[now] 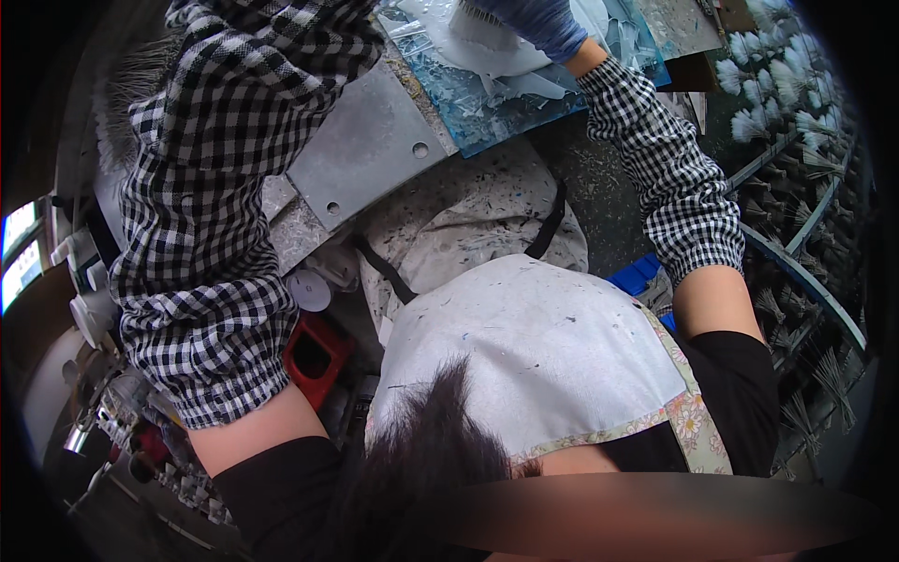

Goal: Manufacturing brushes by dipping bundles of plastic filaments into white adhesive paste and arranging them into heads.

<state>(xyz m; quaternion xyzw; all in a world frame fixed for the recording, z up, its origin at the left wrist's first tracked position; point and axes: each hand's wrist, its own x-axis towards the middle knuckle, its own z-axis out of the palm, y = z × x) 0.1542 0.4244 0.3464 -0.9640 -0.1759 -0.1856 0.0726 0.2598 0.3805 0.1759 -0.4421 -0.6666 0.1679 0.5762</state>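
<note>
My right hand (545, 23), in a blue glove, is at the top edge, partly cut off. It appears closed on a bristle brush (482, 26), whose pale bristles point down into white paste (552, 61). That paste lies on a blue board (478, 131) smeared with whitish, flaky residue. My left arm, in a black-and-white checked sleeve (211, 187), goes up past the top edge, so the left hand is out of sight. Below the left sleeve's upper end, a grey metal plate (365, 145) with two holes rests beside the board.
On the right, a metal rack (805, 290) carries several bristle bundles (787, 75). A red container (318, 361) stands low at left, near a white round lid (309, 290). A blue bin (635, 274) shows beside my right elbow. My stained apron (524, 328) covers the middle.
</note>
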